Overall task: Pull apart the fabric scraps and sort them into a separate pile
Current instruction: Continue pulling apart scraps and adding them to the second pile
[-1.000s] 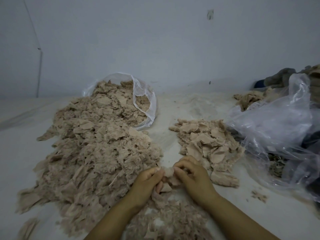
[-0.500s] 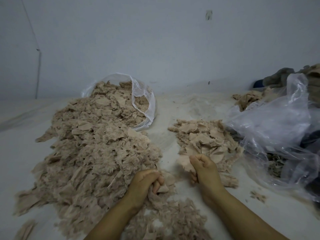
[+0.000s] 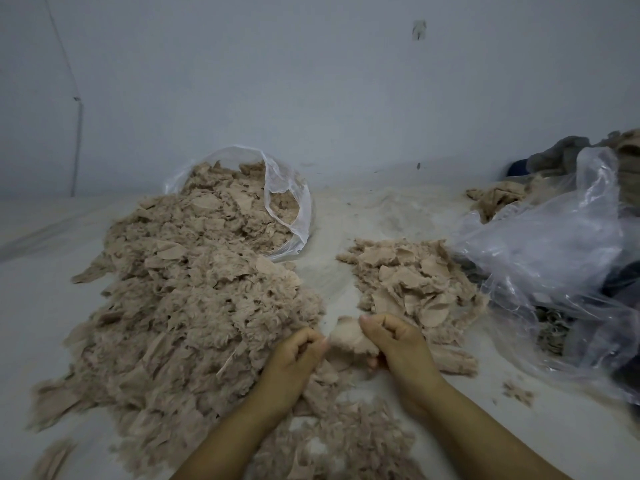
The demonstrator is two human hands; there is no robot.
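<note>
left hand (image 3: 298, 355): fingers curled tight, pinching the near-left edge of one beige scrap (image 3: 349, 339), right at the fringe of the big heap, so the next piece is only a short reach away

right hand (image 3: 398, 344): curled round the other side of that same scrap, thumb on top; looks like an opposing grip for tugging layers apart

scrap: held just above the table (image 3: 346, 244), in the gap between the two piles, touching both hands

unsorted heap (image 3: 194, 306): huge, fluffy, spilling out of the clear bag (image 3: 287, 202) lying on its side at the back left; probably tipped that way to feed the pile

sorted pile (image 3: 412, 282): flatter pieces, just beyond the right hand, kept apart from the heap by a strip of bare table so nothing mixes back in

loose bits (image 3: 339, 441): between the forearms, near edge; can't tell if sorted or not

plastic sheet (image 3: 554, 258): crumpled at right over dark stuff, out of the way

progress: early days tbh, heap way bigger than pile
</note>
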